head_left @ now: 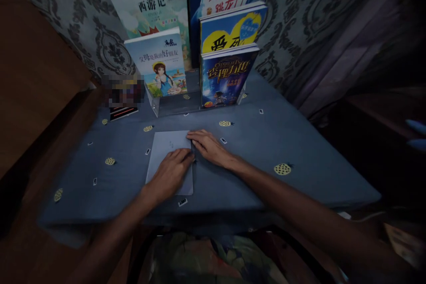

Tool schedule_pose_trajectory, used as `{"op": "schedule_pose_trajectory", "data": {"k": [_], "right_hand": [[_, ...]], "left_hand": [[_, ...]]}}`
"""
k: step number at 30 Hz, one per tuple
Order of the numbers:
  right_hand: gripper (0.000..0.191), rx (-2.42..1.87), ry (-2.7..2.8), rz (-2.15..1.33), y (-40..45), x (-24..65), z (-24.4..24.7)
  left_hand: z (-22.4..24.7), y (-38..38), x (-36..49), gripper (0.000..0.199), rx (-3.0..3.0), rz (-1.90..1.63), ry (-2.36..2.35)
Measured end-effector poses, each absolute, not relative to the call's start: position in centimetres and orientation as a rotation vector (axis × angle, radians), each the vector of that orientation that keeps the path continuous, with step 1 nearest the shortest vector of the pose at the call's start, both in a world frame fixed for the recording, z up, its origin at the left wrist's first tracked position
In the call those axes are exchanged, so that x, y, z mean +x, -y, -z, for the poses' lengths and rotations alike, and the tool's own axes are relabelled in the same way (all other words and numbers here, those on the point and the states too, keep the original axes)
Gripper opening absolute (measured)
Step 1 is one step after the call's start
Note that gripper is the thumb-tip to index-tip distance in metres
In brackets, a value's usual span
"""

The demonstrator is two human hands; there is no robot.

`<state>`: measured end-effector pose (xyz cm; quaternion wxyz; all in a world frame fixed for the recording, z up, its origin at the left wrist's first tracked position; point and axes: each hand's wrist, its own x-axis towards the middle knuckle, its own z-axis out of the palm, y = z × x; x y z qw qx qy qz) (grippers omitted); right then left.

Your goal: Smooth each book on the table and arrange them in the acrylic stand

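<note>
A thin pale book or booklet (pixel 163 146) lies flat on the blue cloth-covered table (pixel 246 155), with small dark print near its top. My left hand (pixel 171 171) rests across its right half, fingers close together and pointing to the right edge. Whether those fingers pinch the page or only lie on it cannot be made out. My right hand (pixel 208 146) reaches in from the right, its fingertips on the booklet's upper right edge. The fingers of that hand are stretched out, lying low over the cloth and the booklet's corner.
Behind the booklet, a clear stand (pixel 176 110) holds upright books, among them one with a girl on its cover (pixel 164 69) and a dark blue one (pixel 228 77). A small pile (pixel 124 113) lies at the back left. Patterned curtains hang behind the table.
</note>
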<state>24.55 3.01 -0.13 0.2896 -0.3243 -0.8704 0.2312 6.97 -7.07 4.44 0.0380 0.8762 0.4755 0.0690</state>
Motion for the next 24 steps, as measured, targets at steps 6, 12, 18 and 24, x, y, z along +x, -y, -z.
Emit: {"op": "schedule_pose_trajectory", "data": {"k": [6,12,18,24], "right_hand": [[0.040,-0.838,2.241,-0.662,-3.1,24.7,0.2],[0.045,-0.867,2.340,-0.440,0.3,21.6,-0.8],[0.066,-0.785,2.560,-0.524,4.3,16.5,-1.2],[0.075,-0.933,2.678,-0.415,1.8,16.9,-0.9]], "left_hand": [[-3.0,2.3,5.3,0.059,2.651,-0.360,-1.448],[-0.8,2.1,1.6,0.049,2.537,-0.414,-1.808],[1.2,2.6,-1.8,0.057,2.433,-0.520,-1.937],[1.5,2.7,-1.9,0.049,2.426,-0.578,-2.092]]}}
